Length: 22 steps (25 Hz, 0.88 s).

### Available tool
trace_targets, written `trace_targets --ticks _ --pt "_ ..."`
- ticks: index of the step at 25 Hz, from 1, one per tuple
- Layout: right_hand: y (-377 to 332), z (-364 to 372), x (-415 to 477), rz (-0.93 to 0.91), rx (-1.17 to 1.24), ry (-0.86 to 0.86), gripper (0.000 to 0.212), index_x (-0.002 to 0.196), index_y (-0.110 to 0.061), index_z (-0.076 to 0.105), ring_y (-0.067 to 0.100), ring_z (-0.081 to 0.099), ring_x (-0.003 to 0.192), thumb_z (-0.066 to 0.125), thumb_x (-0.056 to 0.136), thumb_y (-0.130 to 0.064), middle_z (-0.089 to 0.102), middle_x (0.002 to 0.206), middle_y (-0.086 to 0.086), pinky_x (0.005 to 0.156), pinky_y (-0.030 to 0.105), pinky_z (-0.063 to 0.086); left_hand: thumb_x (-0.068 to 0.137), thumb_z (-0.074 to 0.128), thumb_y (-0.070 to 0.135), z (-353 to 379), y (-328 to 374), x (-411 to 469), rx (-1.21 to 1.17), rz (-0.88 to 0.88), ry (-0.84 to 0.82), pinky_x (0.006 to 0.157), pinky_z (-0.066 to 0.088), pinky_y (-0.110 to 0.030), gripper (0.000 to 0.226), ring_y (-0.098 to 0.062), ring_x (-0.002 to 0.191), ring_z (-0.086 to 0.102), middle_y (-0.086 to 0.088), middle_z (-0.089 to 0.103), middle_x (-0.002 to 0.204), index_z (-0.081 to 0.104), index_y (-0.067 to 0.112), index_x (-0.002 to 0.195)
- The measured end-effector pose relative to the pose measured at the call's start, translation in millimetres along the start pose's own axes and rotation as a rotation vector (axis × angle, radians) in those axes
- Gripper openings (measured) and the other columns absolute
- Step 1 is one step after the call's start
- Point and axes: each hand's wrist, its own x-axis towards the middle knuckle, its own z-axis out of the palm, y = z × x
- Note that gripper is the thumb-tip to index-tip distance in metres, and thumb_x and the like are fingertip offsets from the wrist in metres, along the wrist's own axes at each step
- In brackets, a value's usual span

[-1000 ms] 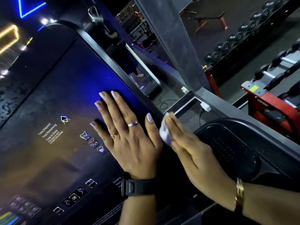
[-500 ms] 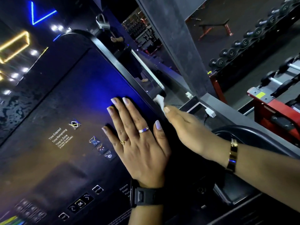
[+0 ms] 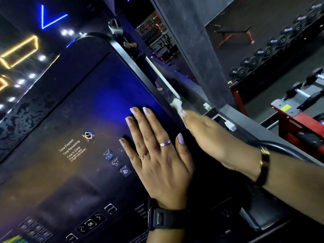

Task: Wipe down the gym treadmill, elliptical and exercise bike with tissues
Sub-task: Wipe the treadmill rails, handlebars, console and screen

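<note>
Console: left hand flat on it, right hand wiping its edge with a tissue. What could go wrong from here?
1. The left hand lies flat on the console beside its keys; leaning could press one or leave smears.
2. The tissue in the right hand is a small wad at the console's right edge; it could slip from the grip.

Dim gym, blue glare on glossy console (image 3: 98,106), motion-blurred right hand (image 3: 206,135), wide-angle edge distortion
</note>
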Motion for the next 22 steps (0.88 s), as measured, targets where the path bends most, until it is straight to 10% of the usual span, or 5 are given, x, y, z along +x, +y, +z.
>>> trace_targets --ticks 9,12,15,18,22 --pt "-4.1 7.4 2.0 -0.394 -0.154 -0.150 0.055 0.144 -0.043 0.012 -0.001 0.015 0.144 0.037 0.098 -0.027 0.021 0.155 -0.025 0.120 0.032 0.015 0.099 0.024 0.042 1.1 3.7 -2.7 0.026 0.020 0.010 0.122 0.005 -0.047 0.067 -0.027 0.151 0.011 -0.014 0.014 0.159 0.022 0.000 0.151" --pt "-7.8 8.6 -1.2 -0.195 -0.002 -0.114 0.033 0.130 -0.053 0.047 -0.008 0.055 0.098 0.039 0.100 -0.040 0.054 0.112 -0.042 0.092 0.012 0.039 0.098 0.028 0.042 2.6 3.0 -2.4 0.029 0.011 0.017 0.122 0.007 -0.047 0.068 -0.027 0.150 0.013 -0.015 0.016 0.159 0.022 0.001 0.151" --pt "-33.0 7.5 23.6 -0.131 -0.021 -0.142 0.042 0.073 -0.052 0.062 -0.015 0.044 0.066 0.033 0.102 -0.044 0.047 0.062 -0.037 0.068 0.003 0.036 0.099 0.025 0.042 3.3 3.5 -3.0 0.032 0.010 0.013 0.122 0.009 -0.048 0.067 -0.026 0.150 0.012 -0.013 0.015 0.160 0.021 0.001 0.152" --pt "-47.0 9.8 44.8 -0.263 -0.060 -0.187 0.040 0.143 -0.038 0.038 -0.032 0.028 0.107 0.029 0.104 -0.039 0.040 0.131 -0.036 0.099 0.000 0.017 0.100 0.023 0.043 3.0 3.9 -3.7 0.022 0.003 0.016 0.122 0.008 -0.047 0.066 -0.024 0.151 0.009 -0.012 0.012 0.160 0.020 0.002 0.152" --pt "-39.0 17.9 46.0 -0.479 -0.273 -0.127 0.052 0.152 -0.023 0.014 -0.026 0.015 0.128 0.033 0.104 -0.027 0.019 0.146 -0.025 0.106 0.001 0.009 0.098 0.032 0.036 1.0 1.3 -3.4 -0.042 0.013 0.039 0.122 0.009 -0.045 0.063 -0.022 0.150 0.015 -0.009 0.018 0.160 0.025 0.004 0.152"
